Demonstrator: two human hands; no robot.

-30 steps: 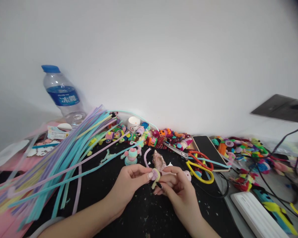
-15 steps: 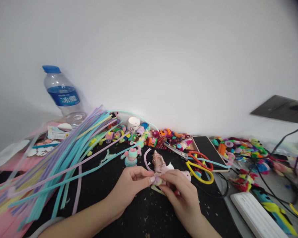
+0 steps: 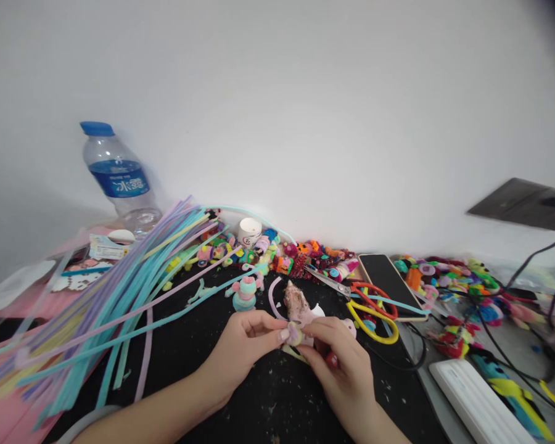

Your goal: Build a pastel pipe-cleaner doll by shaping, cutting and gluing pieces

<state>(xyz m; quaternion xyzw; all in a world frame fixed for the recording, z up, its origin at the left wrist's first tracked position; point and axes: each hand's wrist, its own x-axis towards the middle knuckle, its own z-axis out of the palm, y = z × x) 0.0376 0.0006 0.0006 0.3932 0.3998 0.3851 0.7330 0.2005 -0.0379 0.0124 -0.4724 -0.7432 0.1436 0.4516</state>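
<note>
Between both hands is a small, fuzzy pipe-cleaner piece (image 3: 294, 334) in pale yellow and lilac. My left hand (image 3: 243, 345) pinches its left side with thumb and forefinger. From the other side, my right hand (image 3: 342, 361) grips it, fingers curled; something red shows under that palm. Just beyond the fingertips stands a pinkish glue gun (image 3: 305, 313) with a brown, crusted nozzle, partly hidden by my right hand. A curved lilac pipe-cleaner length (image 3: 272, 296) lies left of the nozzle. Further left sits a small pastel pipe-cleaner figure (image 3: 245, 292).
A bundle of long pipe cleaners (image 3: 134, 296) spreads across the left. Scissors (image 3: 370, 308) and a phone (image 3: 388, 280) lie at the right, near a white power bank (image 3: 476, 401) and cables. A bottle (image 3: 118, 176) leans by the wall; colourful figures (image 3: 314, 259) line the back.
My right fingers have shifted slightly, and more of the yellow and lilac piece and the red item under the palm shows. My left hand is nearly still.
</note>
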